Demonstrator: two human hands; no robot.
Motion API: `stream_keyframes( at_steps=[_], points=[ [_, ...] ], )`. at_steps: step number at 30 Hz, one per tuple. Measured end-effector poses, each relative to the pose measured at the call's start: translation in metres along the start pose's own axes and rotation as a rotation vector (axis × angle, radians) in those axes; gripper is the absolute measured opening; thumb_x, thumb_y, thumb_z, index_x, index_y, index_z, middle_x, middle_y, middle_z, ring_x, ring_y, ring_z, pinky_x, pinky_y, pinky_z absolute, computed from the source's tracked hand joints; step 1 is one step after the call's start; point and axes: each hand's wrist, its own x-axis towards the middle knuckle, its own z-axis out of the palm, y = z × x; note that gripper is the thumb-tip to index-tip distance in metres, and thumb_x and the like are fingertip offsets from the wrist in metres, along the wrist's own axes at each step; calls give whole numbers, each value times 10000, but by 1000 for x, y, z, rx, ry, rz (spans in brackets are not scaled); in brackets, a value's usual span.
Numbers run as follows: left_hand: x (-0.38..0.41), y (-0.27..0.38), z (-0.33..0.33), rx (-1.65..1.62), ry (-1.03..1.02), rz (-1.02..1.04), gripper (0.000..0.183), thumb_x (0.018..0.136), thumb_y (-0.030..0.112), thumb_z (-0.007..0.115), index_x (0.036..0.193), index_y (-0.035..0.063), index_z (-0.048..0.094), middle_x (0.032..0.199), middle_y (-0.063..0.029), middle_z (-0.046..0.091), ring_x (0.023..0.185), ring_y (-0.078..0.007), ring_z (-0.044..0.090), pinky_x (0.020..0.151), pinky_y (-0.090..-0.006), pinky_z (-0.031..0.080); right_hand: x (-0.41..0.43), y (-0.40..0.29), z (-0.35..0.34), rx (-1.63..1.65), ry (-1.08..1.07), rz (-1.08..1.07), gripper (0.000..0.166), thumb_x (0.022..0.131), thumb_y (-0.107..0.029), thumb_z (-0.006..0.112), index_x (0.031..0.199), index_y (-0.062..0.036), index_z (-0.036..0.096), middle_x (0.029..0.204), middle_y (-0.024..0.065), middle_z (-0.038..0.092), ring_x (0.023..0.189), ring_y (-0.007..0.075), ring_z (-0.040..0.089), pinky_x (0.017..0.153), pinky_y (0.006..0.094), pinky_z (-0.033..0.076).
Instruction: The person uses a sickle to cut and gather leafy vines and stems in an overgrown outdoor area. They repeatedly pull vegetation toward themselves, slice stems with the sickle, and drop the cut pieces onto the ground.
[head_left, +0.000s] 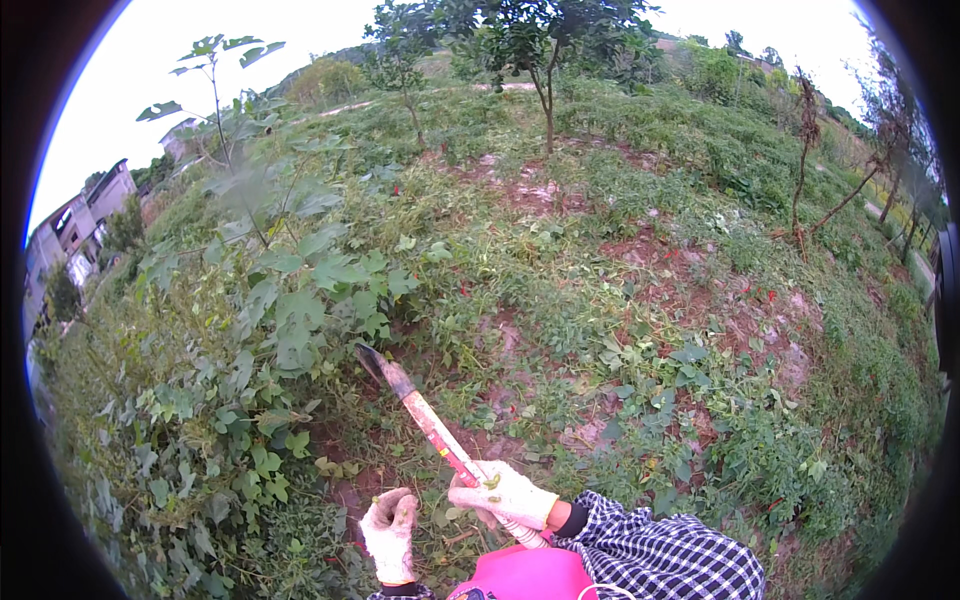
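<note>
My right hand (506, 495), in a soiled white work glove, is closed around the handle of a long-handled tool (439, 433) with a red and white shaft. Its dark, worn head points up and to the left, over low weeds; the kind of blade cannot be told. My left hand (390, 532), in a matching glove, is raised to the left of the shaft and apart from it, with its fingers curled; whether anything is in them cannot be told. Small green bits cling to the right glove. Checked sleeves and a pink garment (529, 574) show at the bottom.
Dense broad-leaved weeds (300, 322) and vines stand at the left. Low plants with red peppers (771, 296) and patches of reddish soil (645, 255) spread ahead and right. A small tree (549, 97) stands farther off, a bare dry stem (801, 180) at right, buildings (82, 214) far left.
</note>
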Motion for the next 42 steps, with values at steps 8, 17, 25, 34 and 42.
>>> stream_keyframes(
  at_steps=[8, 17, 25, 34, 42],
  points=[
    [1, -9, 17, 244, 243, 550, 355, 900, -2, 708, 1248, 19, 636, 1120, -80, 688, 1004, -171, 677, 860, -306, 553, -1, -3, 0, -10, 20, 23, 256, 933, -290, 722, 1012, -61, 639, 707, -22, 618, 506, 62, 563, 463, 234, 466],
    [-13, 19, 7, 30, 69, 0, 314, 1044, 263, 554, 1178, -3, 651, 675, -13, 623, 462, -73, 490, 428, -235, 395, 0, 0, -1, 2, 19, 16, 256, 931, -287, 725, 1008, -60, 638, 681, -26, 603, 496, 63, 559, 458, 236, 473],
    [-15, 13, 24, 40, 384, 324, 234, 997, 63, 532, 1205, 24, 631, 1027, -66, 678, 879, -140, 634, 857, -298, 518, 1, 2, 0, 15, 18, 32, 248, 925, -285, 731, 1000, -67, 637, 706, -31, 598, 506, 61, 559, 455, 237, 470],
    [1, -5, 3, -102, 88, 271, 278, 881, -34, 690, 1155, -20, 645, 1112, -98, 688, 983, -164, 663, 857, -292, 556, 1, 3, -1, 8, 17, 31, 244, 926, -280, 729, 990, -66, 632, 715, -33, 593, 507, 60, 555, 461, 235, 468],
    [4, -9, 8, 180, 250, 464, 425, 867, -13, 735, 1274, -5, 610, 932, -56, 721, 887, -123, 666, 876, -259, 529, 1, -3, 1, -21, 22, 10, 256, 926, -288, 728, 1006, -65, 634, 761, -7, 653, 513, 62, 562, 459, 236, 467]
  ],
)
